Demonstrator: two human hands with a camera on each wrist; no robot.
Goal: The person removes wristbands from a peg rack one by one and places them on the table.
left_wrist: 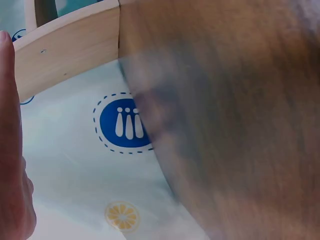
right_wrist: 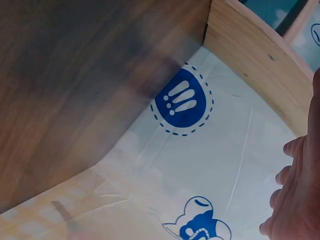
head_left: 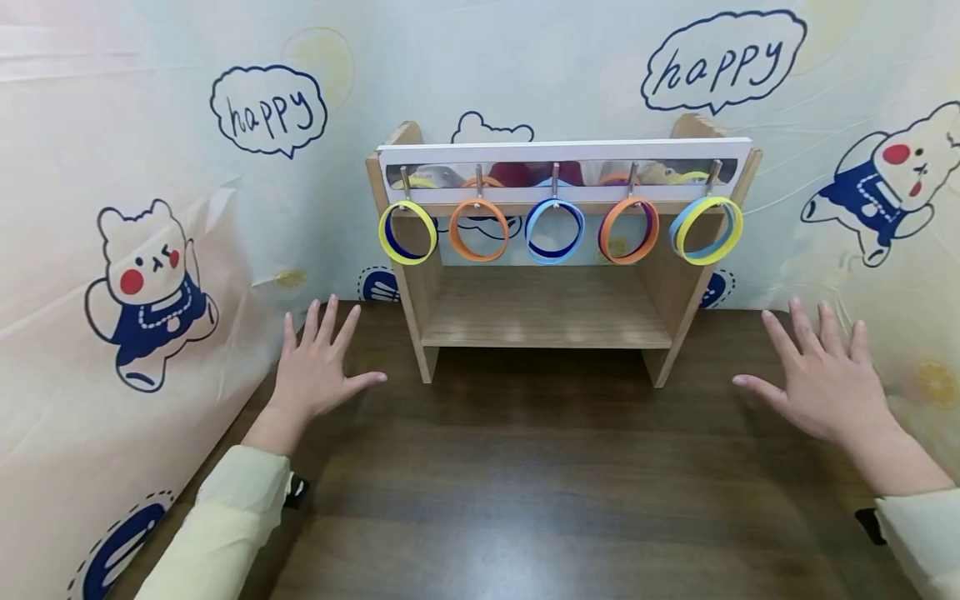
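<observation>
Nearest you, pale sleeves (head_left: 225,508) enter from both lower corners, a small dark fitting (head_left: 297,492) showing at each cuff. Your left hand (head_left: 317,367) has its fingers straight and spread wide, thumb out toward the middle, and holds nothing; your right hand (head_left: 832,387) mirrors it, likewise fanned and without a hold. Whether either palm touches the dark wood table (head_left: 480,467) cannot be told. Beyond and between your hands stands the wooden rack (head_left: 551,304), apart from both. Its side panels (head_left: 423,283) rise at either end of the low shelf — they stand between your hands and the shelf space. Five rings hang in a row across the upper front, one per metal peg (head_left: 556,179): from left, yellow with dark blue (head_left: 388,237), orange (head_left: 454,233), light blue with dark blue (head_left: 530,233), orange with purple (head_left: 655,229), yellow with light blue (head_left: 738,229). Behind them runs a white-framed reflective bar (head_left: 562,152). Farthest, a printed cloth (head_left: 480,50) closes off the back and sides.
</observation>
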